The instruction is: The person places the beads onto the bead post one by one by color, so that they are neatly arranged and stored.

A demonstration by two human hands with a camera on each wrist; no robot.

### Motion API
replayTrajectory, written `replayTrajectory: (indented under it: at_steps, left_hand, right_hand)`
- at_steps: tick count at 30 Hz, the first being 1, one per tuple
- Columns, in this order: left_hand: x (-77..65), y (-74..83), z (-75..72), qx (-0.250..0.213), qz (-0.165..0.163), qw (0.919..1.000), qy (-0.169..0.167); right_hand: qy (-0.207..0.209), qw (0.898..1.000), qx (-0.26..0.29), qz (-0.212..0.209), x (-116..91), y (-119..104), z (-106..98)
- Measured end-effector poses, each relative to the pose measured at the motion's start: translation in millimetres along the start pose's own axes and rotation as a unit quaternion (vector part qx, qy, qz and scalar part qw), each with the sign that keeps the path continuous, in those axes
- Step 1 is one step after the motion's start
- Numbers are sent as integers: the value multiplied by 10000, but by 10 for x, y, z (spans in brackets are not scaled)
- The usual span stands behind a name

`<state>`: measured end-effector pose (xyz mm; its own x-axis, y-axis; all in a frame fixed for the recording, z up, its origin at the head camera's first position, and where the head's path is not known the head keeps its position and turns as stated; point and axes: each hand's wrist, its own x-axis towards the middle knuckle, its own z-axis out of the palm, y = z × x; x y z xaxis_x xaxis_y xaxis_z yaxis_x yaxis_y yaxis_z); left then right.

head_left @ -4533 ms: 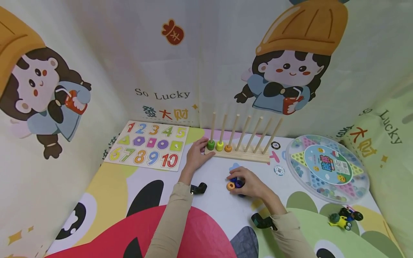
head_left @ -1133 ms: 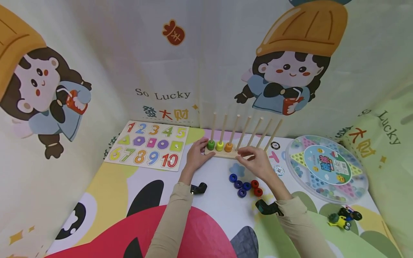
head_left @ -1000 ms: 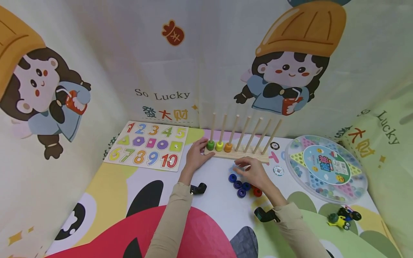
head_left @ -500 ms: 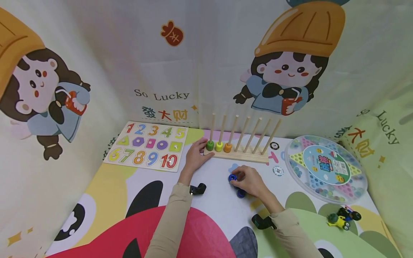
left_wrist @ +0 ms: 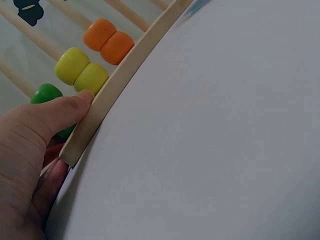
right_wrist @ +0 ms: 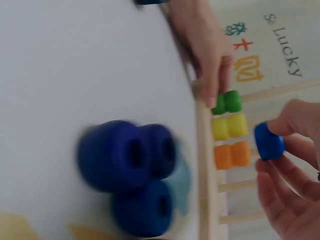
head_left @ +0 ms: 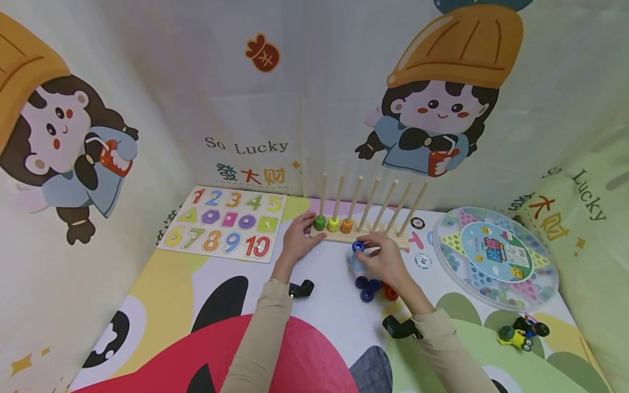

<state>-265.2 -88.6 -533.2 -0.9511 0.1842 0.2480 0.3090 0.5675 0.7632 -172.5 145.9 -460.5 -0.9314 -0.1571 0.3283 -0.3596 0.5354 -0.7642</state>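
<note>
My left hand (head_left: 297,240) grips the left end of the wooden peg rack (head_left: 366,238), its thumb on the base near the green beads (left_wrist: 47,93). Two yellow beads (left_wrist: 81,71) and two orange beads (left_wrist: 109,41) sit on the neighbouring pegs. In my right hand (head_left: 385,261) a blue bead (right_wrist: 269,141) is pinched between thumb and fingers, just in front of the rack and level with the bare middle pegs. Below that hand lie darker blue beads (head_left: 366,295) in a cluster. Red beads (head_left: 391,293) beside them are partly hidden by the wrist.
A number and shape puzzle board (head_left: 223,224) lies to the left of the rack. On the right are a round Chinese checkers box (head_left: 498,256), small toy figures (head_left: 522,334) and a printed tablecloth (head_left: 324,333). A patterned cloth wall (head_left: 314,109) rises right behind the rack.
A second orange bead went onto the third peg. The right hand then went back to the pile, picked up a blue bead and carried it toward the rack. My left hand stayed put.
</note>
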Motion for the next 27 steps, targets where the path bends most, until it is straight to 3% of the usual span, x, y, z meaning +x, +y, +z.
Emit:
replayTrajectory:
  at_steps: [9, 20, 27]
  left_hand:
    - [-10, 14, -6, -92, -24, 9999, 36]
    - [12, -6, 9, 40, -22, 10000, -58]
    - [12, -13, 7, 55, 81, 10000, -16]
  right_hand:
    - [640, 9979, 27, 25, 239, -214, -166]
    - [1307, 9899, 433, -330, 450, -412, -340]
    - [1713, 9834, 367, -481, 586, -558, -520]
